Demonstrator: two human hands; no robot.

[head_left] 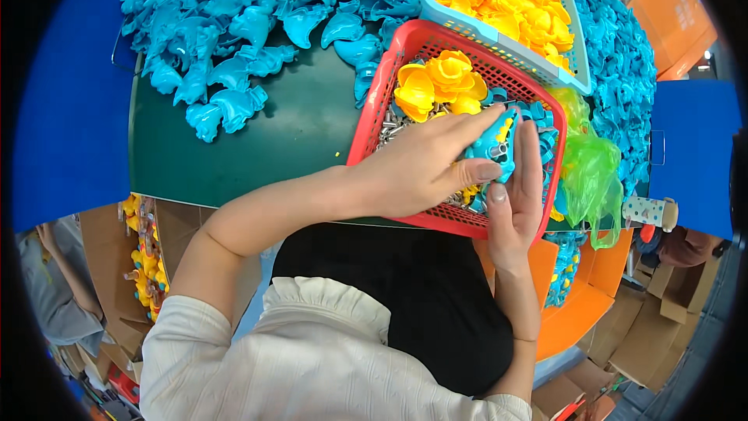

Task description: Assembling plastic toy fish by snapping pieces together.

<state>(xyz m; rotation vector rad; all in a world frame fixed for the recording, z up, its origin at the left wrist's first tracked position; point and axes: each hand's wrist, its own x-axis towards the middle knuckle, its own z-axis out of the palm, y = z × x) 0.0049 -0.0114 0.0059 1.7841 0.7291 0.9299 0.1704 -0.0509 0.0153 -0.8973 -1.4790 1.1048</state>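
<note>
Both hands meet over a red basket (pixel 360 140) at the table's front edge. Between them is a blue plastic toy part (pixel 495 143) with small yellow pieces and a silvery metal cylinder set in it. My left hand (pixel 425 157) reaches across from the left, its thumb and fingers closed on the part. My right hand (pixel 520 201) cups the part from the right, thumb against its lower end. In the basket lie yellow cup-shaped shells (pixel 436 84), small metal cylinders (pixel 391 126) and small blue pieces (pixel 547 140), partly hidden by my hands.
Blue plastic shells (pixel 226 39) are heaped on the green table (pixel 312 125). A light blue basket (pixel 499 39) of yellow shells stands behind the red one. Right lie more blue shells (pixel 612 54) and a green plastic bag (pixel 592 175). An orange box (pixel 596 288) stands below.
</note>
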